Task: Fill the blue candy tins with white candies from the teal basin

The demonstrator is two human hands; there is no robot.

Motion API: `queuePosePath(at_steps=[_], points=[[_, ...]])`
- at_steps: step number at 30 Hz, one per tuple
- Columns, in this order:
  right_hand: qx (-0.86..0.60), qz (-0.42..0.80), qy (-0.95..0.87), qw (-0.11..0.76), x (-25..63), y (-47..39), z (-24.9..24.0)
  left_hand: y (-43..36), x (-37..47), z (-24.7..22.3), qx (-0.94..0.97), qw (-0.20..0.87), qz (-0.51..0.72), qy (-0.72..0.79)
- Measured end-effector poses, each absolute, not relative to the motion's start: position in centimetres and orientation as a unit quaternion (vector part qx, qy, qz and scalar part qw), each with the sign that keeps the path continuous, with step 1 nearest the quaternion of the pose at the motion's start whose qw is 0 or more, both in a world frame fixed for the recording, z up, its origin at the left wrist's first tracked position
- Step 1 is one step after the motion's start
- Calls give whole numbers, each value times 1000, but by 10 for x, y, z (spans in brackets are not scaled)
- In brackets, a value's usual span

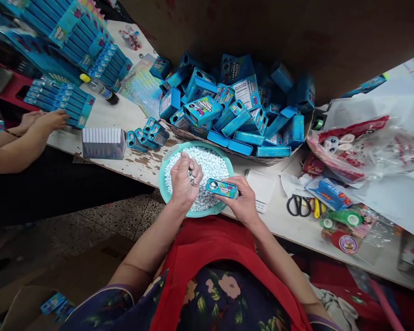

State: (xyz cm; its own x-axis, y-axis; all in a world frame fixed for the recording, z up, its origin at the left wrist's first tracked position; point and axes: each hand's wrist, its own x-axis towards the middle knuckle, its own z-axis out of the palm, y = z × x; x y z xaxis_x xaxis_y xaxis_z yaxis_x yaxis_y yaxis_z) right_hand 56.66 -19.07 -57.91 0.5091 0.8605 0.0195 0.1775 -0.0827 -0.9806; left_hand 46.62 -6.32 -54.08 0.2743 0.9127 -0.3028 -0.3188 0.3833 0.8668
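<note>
A mint-green plastic basin (162, 177) full of small white candies (207, 158) stands in front of me. Over it, my left hand (185, 181) is closed, thumb up and fingers curled, with a few white candies showing in its grip. Close beside it, my right hand (243, 197) grips a small blue candy box (222, 188) printed "Caramelo Macizo". The box lies nearly level, its round hole facing my left hand. How many candies the left hand holds is hidden by its fingers.
Behind the basin, a large carton (283, 158) is heaped with blue boxes (203, 110). Several boxes (148, 133) stand left of it. Scissors (298, 206) and tape (352, 218) lie right. Another person's hands (51, 120) touch packed boxes (79, 108) near a bottle (101, 89).
</note>
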Motion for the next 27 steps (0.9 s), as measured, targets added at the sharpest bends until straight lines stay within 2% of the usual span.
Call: queuePosePath(at_steps=[2, 5, 8, 11, 15, 19, 27], points=[[-661, 319, -376, 566, 572, -197, -581, -60, 461, -561, 423, 643, 434, 468], [-676, 288, -350, 581, 588, -215, -588, -59, 451, -599, 622, 459, 376, 511], [-731, 210, -304, 573, 612, -238, -608, -61, 441, -626, 799, 285, 264, 460], [-778, 157, -284, 537, 637, -254, -641, -63, 436, -633, 865, 195, 225, 404], [-808, 129, -270, 507, 656, -260, -682, -57, 442, -620, 882, 148, 275, 354], [-809, 127, -273, 506, 655, -268, -693, -51, 486, -597, 891, 175, 305, 289], [-820, 85, -202, 529, 656, -306, -660, -74, 628, -591, 972, 158, 85, 152]])
